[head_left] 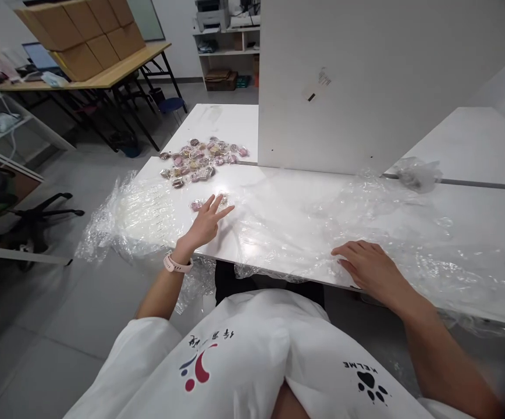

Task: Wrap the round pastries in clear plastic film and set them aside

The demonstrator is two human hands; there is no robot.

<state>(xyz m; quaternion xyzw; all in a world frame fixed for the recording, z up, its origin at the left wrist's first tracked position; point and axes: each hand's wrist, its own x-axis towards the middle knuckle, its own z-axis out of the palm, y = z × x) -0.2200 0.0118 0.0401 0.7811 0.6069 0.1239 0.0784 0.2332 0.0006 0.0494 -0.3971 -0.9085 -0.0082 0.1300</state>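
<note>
Packets (202,173), heaped on bench (235,125). Left hand (203,226): fingers spread, beside others. Right hand (372,270): fingers loosely bent, over film (448,265).

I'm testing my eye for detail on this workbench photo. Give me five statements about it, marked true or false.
1. The left hand is beside a few small wrapped pieces lying apart from the larger pile. True.
2. The pale pink wristband is on the right wrist. False: it is on the left wrist.
3. The right hand is close to clear plastic film. True.
4. The stacked cardboard boxes stand on the floor. False: they stand on a wood-topped table.
5. A white upright panel rises beyond the hands. True.
</note>
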